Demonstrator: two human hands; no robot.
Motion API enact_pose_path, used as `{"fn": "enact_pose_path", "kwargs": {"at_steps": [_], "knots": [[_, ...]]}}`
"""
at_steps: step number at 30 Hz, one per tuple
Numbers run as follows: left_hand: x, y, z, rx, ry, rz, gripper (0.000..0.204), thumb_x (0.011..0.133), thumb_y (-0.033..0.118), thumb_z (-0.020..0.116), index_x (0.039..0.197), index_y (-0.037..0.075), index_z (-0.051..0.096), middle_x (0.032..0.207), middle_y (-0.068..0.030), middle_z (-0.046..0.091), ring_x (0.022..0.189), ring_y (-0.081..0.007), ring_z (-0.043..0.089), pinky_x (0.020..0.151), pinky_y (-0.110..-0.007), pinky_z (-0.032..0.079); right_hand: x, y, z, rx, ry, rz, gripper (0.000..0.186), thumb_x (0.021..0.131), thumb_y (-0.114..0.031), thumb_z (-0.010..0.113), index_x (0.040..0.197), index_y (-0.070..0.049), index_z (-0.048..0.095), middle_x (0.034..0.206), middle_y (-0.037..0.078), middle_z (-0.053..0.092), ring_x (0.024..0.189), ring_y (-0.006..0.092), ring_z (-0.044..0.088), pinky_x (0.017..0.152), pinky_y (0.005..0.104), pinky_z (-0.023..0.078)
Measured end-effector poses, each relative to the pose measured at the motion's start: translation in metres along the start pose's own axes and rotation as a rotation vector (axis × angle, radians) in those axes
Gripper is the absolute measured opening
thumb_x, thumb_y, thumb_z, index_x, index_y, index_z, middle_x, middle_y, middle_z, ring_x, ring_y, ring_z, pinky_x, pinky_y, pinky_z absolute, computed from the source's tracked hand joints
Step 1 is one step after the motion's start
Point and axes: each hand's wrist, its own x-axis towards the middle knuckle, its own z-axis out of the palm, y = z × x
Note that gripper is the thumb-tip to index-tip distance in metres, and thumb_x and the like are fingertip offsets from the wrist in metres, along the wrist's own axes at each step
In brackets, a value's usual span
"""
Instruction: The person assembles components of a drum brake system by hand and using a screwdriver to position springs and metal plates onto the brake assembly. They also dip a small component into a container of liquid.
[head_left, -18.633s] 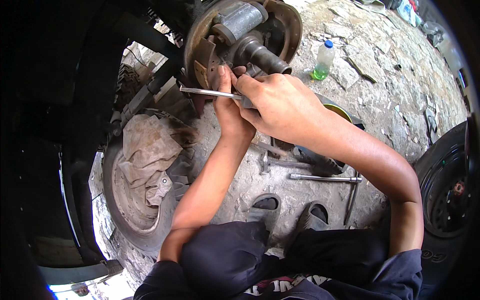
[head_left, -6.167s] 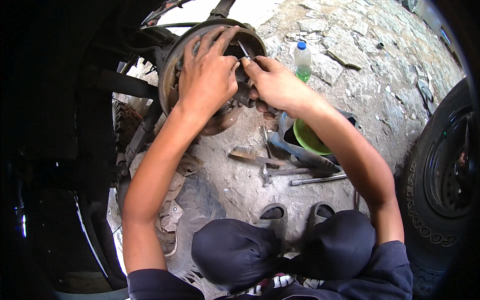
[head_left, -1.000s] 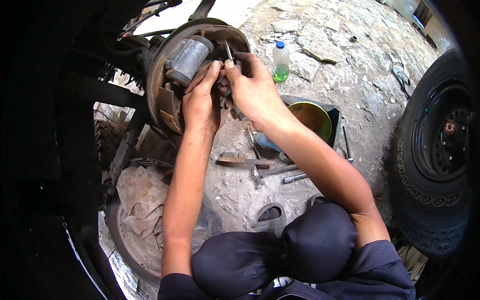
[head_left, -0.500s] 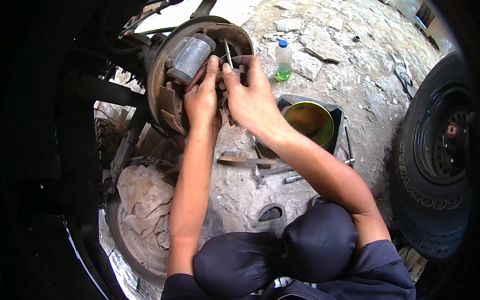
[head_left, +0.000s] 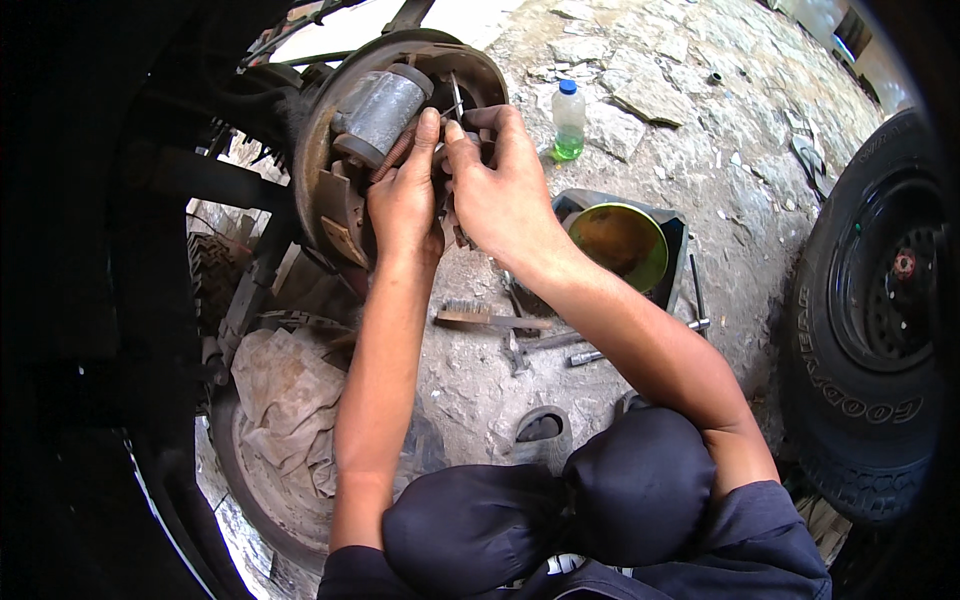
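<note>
Both my hands are at a rusty drum brake assembly [head_left: 318, 205], inside its round backing plate. My left hand [head_left: 402, 205] is closed beside the rusty coil spring [head_left: 396, 152], thumb pointing up, its other fingers hidden behind the parts. My right hand [head_left: 500, 185] bends its thumb and index finger together in a pinch around small dark parts I cannot make out. A thin, light metal strip [head_left: 456, 92] rises just above those fingertips. The grey cylindrical hub [head_left: 383, 112] sits to the left of my hands.
A bottle of green liquid [head_left: 568, 125] stands beyond my right hand. Nearer are a round pan [head_left: 640, 245] in a black tray, a wire brush [head_left: 490, 318], a hammer [head_left: 516, 355] and a wrench [head_left: 588, 357]. A tyre [head_left: 830, 330] stands right; a rag [head_left: 285, 400] lies left.
My hands stay at the same place in the brake, with only a slight shift of the right fingers. The view has barely moved.
</note>
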Motion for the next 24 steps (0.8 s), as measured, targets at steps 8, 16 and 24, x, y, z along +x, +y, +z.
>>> {"fn": "enact_pose_path", "kwargs": {"at_steps": [8,16,24], "knots": [[-0.007,0.011,0.007,0.028,0.006,-0.046,0.026,0.089,0.027,0.075,0.100,0.004,0.071,0.080,0.0000,0.066,0.059,-0.0052,0.055,0.044,-0.021,0.037,0.003,0.003,0.009,0.100,0.044,0.022,0.025,0.100,-0.019,0.056,0.110,0.002,0.047,0.082,0.008,0.058,0.060,0.0111,0.054,0.046,0.0268,0.044],[-0.001,0.008,0.001,0.040,-0.032,-0.059,0.038,0.091,0.030,0.073,0.114,0.000,0.069,0.103,-0.0077,0.070,0.086,-0.0127,0.065,0.073,-0.025,0.054,0.006,-0.001,0.013,0.178,0.054,0.099,0.023,0.100,-0.019,0.057,0.110,0.000,0.047,0.082,0.008,0.058,0.064,0.0121,0.055,0.048,0.0273,0.045],[-0.008,0.005,0.006,0.014,-0.065,-0.003,0.024,0.090,0.024,0.074,0.101,0.003,0.070,0.089,-0.0056,0.071,0.075,-0.0127,0.067,0.056,-0.022,0.044,0.014,-0.037,-0.037,0.024,-0.271,0.163,0.027,0.097,-0.014,0.057,0.111,0.006,0.047,0.086,0.017,0.066,0.068,0.0175,0.065,0.056,0.0319,0.053]]}}
